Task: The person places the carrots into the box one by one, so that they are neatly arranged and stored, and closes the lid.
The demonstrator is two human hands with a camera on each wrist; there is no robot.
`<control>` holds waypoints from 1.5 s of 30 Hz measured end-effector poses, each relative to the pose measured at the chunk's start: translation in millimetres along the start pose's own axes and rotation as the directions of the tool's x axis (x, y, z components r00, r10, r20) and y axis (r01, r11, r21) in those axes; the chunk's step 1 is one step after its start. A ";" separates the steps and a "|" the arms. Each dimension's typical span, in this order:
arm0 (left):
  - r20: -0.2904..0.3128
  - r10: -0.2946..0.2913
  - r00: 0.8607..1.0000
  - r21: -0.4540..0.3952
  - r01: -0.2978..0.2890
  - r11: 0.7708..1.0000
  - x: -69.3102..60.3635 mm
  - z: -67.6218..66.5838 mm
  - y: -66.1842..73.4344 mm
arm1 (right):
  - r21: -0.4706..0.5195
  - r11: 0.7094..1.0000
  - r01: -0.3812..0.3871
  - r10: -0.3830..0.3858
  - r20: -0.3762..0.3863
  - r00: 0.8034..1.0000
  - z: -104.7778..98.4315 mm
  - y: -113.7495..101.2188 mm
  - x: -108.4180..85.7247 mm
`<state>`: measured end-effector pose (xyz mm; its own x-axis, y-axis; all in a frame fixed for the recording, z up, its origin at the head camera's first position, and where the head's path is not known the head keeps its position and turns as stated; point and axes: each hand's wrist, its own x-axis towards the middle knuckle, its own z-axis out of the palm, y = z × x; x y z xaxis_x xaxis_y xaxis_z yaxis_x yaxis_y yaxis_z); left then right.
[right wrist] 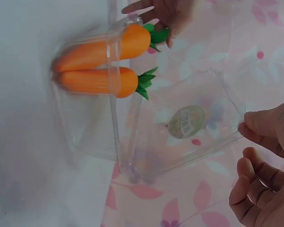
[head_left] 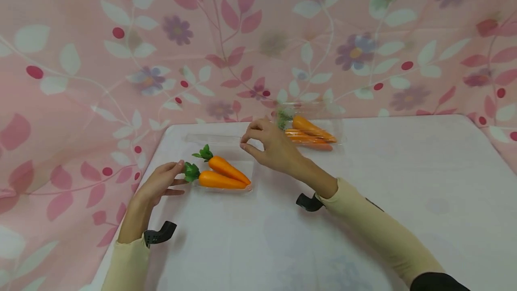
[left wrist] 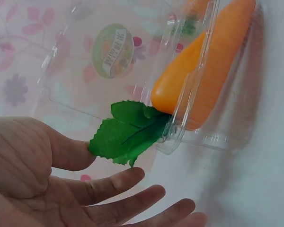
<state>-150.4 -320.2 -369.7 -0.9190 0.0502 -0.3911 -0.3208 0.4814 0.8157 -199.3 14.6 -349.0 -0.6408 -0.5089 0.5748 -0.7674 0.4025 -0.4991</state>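
Note:
Two orange toy carrots with green leaves, a nearer carrot (head_left: 220, 180) and a farther carrot (head_left: 229, 169), lie in a clear plastic box (right wrist: 114, 111), their leafy ends over its rim. The box's hinged lid (right wrist: 154, 163) stands raised, with an oval label (right wrist: 187, 122) on it. My right hand (head_left: 276, 147) pinches a corner of this lid between thumb and forefinger. At the box's left, my left hand (head_left: 159, 183) has its fingers spread loosely, the thumb at the tip of the nearer carrot's leaf (left wrist: 128, 132). Whether it touches the leaf I cannot tell.
Behind my right hand, at the table's back edge, another clear plastic box (head_left: 337, 125) holds several carrots (head_left: 308, 127). A white cloth covers the table (head_left: 404, 169). Pink floral fabric (head_left: 242, 35) hangs behind and at the left.

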 end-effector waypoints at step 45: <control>0.044 0.042 0.998 -0.152 -0.035 0.988 -16.9 13.5 -16.7 | -0.145 0.964 0.221 -0.167 0.314 0.935 37.4 -14.4 -61.1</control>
<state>-126.4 -317.2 -382.4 -0.9207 0.1086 -0.3750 -0.3197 0.3413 0.8839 -148.2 11.5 -401.2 -0.4635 -0.7819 0.4170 -0.8851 0.3861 -0.2599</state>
